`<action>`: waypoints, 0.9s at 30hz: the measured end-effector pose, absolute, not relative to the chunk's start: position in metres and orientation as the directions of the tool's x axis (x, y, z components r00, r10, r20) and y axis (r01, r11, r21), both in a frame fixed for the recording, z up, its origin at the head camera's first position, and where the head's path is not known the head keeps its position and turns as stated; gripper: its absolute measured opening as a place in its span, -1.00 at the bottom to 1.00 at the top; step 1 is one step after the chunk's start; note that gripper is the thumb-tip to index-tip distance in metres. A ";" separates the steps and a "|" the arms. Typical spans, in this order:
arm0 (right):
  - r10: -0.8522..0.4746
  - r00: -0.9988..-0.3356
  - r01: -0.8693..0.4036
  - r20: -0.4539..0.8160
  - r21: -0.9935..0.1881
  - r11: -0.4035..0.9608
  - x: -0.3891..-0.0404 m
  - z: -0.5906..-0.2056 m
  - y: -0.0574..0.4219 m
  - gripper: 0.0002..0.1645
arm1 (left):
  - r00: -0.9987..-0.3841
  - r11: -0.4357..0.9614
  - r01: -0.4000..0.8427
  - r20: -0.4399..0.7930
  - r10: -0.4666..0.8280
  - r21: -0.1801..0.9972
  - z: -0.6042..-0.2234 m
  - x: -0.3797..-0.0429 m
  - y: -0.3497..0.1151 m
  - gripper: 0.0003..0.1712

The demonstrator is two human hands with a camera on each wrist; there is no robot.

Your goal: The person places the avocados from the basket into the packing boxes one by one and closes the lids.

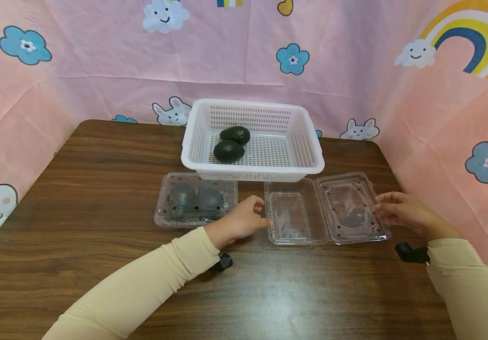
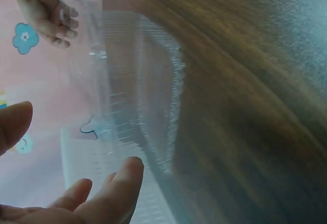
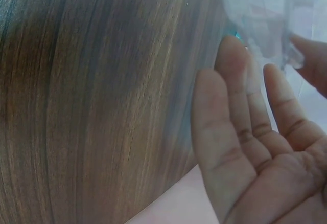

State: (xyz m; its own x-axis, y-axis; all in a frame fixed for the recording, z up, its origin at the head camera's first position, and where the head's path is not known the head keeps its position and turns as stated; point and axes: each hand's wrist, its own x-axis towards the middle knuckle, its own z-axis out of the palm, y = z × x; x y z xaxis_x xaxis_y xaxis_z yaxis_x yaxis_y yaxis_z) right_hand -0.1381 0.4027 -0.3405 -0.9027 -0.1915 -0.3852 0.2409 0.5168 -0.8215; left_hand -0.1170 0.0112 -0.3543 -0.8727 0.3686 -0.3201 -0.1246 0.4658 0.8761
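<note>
A clear plastic clamshell container lies unfolded on the table, its base on the left and its vented lid on the right. At the lid's outer edge, my right hand pinches the rim between thumb and forefinger; the other fingers stay extended. My left hand is beside the base's left wall, its thumb and fingers spread apart; whether it touches the wall I cannot tell. Nothing but reflections shows inside the base. To the left sits a closed clamshell with two dark avocados inside.
A white perforated basket stands behind the clamshells, with two dark green avocados in its left part. Dark wooden table surrounds them. Pink patterned cloth hangs along the back and sides.
</note>
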 end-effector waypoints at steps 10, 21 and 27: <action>-0.189 -0.914 0.202 -0.358 -0.808 0.553 -0.137 -0.340 0.400 -0.54 | -0.865 0.448 -0.064 -0.274 0.421 0.892 -0.332 -0.122 0.003 -0.37; -0.165 -0.921 0.201 -0.353 -0.794 0.574 -0.139 -0.338 0.397 -0.57 | -0.850 0.402 0.017 -0.199 0.488 0.915 -0.296 -0.132 -0.013 -0.36; -0.144 -0.924 0.213 -0.353 -0.792 0.573 -0.139 -0.337 0.395 -0.57 | -0.860 0.368 0.074 -0.128 0.494 0.927 -0.282 -0.140 -0.023 -0.36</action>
